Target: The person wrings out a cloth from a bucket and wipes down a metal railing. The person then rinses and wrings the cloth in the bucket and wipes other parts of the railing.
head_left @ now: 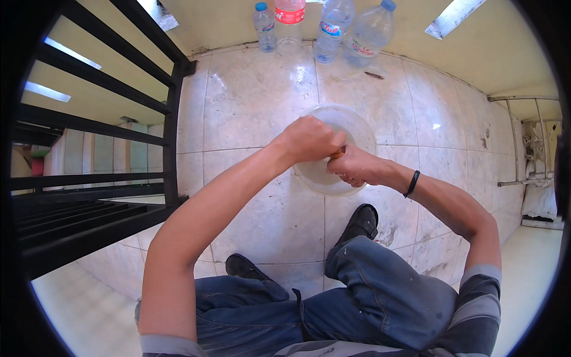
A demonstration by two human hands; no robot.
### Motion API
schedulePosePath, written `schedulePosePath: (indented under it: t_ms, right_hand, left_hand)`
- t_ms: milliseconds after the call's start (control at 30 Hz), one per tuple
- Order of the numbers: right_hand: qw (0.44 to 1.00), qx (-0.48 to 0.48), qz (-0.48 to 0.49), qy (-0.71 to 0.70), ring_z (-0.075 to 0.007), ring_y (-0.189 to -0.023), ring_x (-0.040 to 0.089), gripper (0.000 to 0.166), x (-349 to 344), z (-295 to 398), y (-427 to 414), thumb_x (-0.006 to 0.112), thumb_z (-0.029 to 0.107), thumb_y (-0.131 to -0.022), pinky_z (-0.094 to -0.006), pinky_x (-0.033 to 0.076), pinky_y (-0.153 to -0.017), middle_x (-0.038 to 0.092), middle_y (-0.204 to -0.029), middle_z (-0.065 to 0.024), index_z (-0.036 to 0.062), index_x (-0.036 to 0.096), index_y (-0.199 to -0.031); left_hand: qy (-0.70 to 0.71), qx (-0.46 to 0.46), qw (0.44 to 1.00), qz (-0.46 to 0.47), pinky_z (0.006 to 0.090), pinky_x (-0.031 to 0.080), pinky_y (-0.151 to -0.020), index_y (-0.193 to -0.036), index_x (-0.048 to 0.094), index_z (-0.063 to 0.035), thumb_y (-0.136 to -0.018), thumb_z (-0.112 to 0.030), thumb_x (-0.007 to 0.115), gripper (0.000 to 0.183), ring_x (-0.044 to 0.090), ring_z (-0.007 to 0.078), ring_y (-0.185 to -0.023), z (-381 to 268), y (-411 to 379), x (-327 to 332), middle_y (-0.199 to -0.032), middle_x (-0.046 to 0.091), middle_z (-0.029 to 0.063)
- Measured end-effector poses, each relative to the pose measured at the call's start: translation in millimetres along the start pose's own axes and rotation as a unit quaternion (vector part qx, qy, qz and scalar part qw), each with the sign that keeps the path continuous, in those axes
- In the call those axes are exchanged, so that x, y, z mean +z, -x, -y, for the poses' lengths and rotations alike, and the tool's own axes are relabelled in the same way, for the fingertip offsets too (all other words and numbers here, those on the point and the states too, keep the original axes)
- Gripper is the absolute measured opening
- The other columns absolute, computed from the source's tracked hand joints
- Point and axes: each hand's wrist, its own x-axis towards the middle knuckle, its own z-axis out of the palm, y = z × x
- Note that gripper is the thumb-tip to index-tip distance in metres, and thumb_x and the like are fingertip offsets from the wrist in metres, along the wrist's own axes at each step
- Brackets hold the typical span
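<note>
My left hand (313, 139) and my right hand (359, 166) meet knuckle to knuckle, both closed around a small orange-brown item (337, 154). Only a short piece of it shows between the fists. It looks like wet cloth, but most of it is hidden, so its kind cannot be settled. Directly beneath the hands stands a round, translucent plastic basin (363, 129) on the floor. Its pale inside may hold water; my hands cover much of it.
Several clear plastic bottles (330, 42) stand along the far wall. A dark scrap (374, 76) lies near them on the tiled floor (258, 187). Black metal railing (171, 134) borders the left side. A metal rack (513, 140) is at right. My shoes (359, 221) are close to the basin.
</note>
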Motion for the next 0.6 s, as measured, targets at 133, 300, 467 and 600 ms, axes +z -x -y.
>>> schedulePosePath:
  t_ms: [133, 300, 467, 600]
  right_hand:
    - [0.987, 0.040, 0.084, -0.129, -0.0066, -0.045, 0.025, 0.034, 0, 9, 14, 0.065, 0.019, -0.093, -0.0287, 0.018, -0.045, 0.032, -0.058, 0.0069, 0.0196, 0.040, -0.069]
    - [0.958, 0.022, 0.177, -0.224, -0.0069, -0.044, 0.019, 0.043, -3, 14, 20, 0.061, 0.024, -0.097, -0.0288, 0.018, -0.045, 0.028, -0.055, 0.0088, 0.0219, 0.035, -0.064]
    - [0.940, -0.009, 0.221, -0.258, -0.0064, -0.044, 0.018, 0.044, -10, 16, 22, 0.061, 0.028, -0.098, -0.0285, 0.018, -0.046, 0.028, -0.055, 0.0093, 0.0226, 0.035, -0.063]
    - [0.951, -0.023, 0.204, -0.233, -0.0060, -0.044, 0.020, 0.045, -6, 25, 27, 0.061, 0.031, -0.101, -0.0281, 0.017, -0.046, 0.029, -0.055, 0.0092, 0.0218, 0.036, -0.064]
  left_hand:
    - [0.002, 0.038, 0.999, -0.036, 0.0389, 0.050, -0.043, -0.071, 0.053, -0.0116, -0.086, -0.024, 0.072, 0.028, 0.068, 0.0266, -0.051, 6, -8, -1, -0.058, 0.062, 0.0076]
    - [-0.069, 0.075, 0.988, -0.113, 0.0341, 0.046, -0.040, -0.070, 0.051, -0.0135, -0.085, -0.024, 0.073, 0.029, 0.062, 0.0202, -0.046, 13, -21, -5, -0.054, 0.054, 0.0027]
    - [-0.102, 0.085, 0.981, -0.144, 0.0319, 0.043, -0.039, -0.070, 0.050, -0.0140, -0.085, -0.024, 0.073, 0.028, 0.060, 0.0168, -0.045, 17, -31, -10, -0.053, 0.049, 0.0005]
    - [-0.121, 0.099, 0.974, -0.163, 0.0308, 0.041, -0.040, -0.071, 0.049, -0.0147, -0.082, -0.024, 0.073, 0.028, 0.056, 0.0150, -0.044, 16, -35, -26, -0.054, 0.047, -0.0001]
